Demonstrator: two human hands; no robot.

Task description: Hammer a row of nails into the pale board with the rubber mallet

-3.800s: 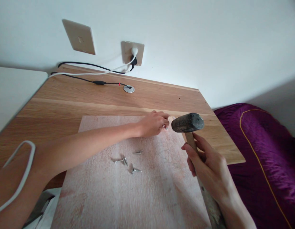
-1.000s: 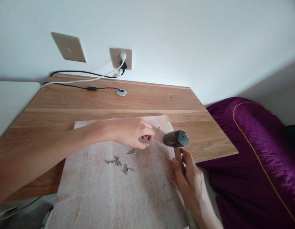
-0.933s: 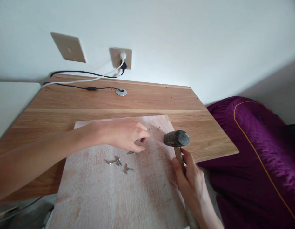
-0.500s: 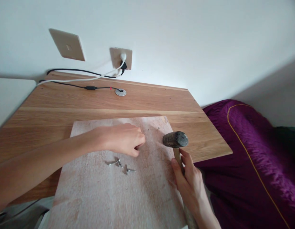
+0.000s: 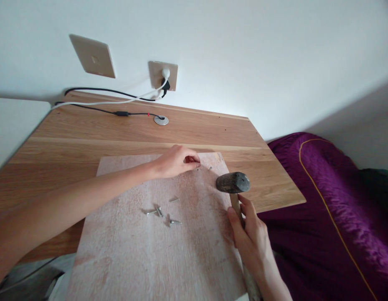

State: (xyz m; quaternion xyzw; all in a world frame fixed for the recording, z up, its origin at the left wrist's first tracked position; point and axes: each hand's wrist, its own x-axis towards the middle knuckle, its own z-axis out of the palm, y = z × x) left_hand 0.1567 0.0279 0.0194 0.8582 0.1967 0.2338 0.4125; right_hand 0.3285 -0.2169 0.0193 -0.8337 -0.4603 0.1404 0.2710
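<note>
A pale plywood board point(image 5: 125, 255) lies on a wooden desk point(image 5: 87, 138). My left hand point(image 5: 176, 161) reaches to the board's far edge, its fingertips pinched on a small nail point(image 5: 198, 167) held against the wood. A driven nail point(image 5: 210, 168) shows just to its right. My right hand point(image 5: 252, 242) grips the wooden handle of a hammer point(image 5: 233, 182), whose dark head hovers over the board's right edge, close to my left fingertips. Several loose nails point(image 5: 164, 213) lie on the middle of the board.
A wall socket point(image 5: 162, 75) holds white and black plugs, and their cables point(image 5: 112, 100) run along the desk's back. A metal grommet point(image 5: 161, 120) sits in the desk. A blank wall plate point(image 5: 92, 56) is at the left. A purple bedcover point(image 5: 331, 217) lies to the right.
My left hand came back from the far right corner to the loose nails, closed over one, then moved to the far edge with it. The hammer stayed low beside the board.
</note>
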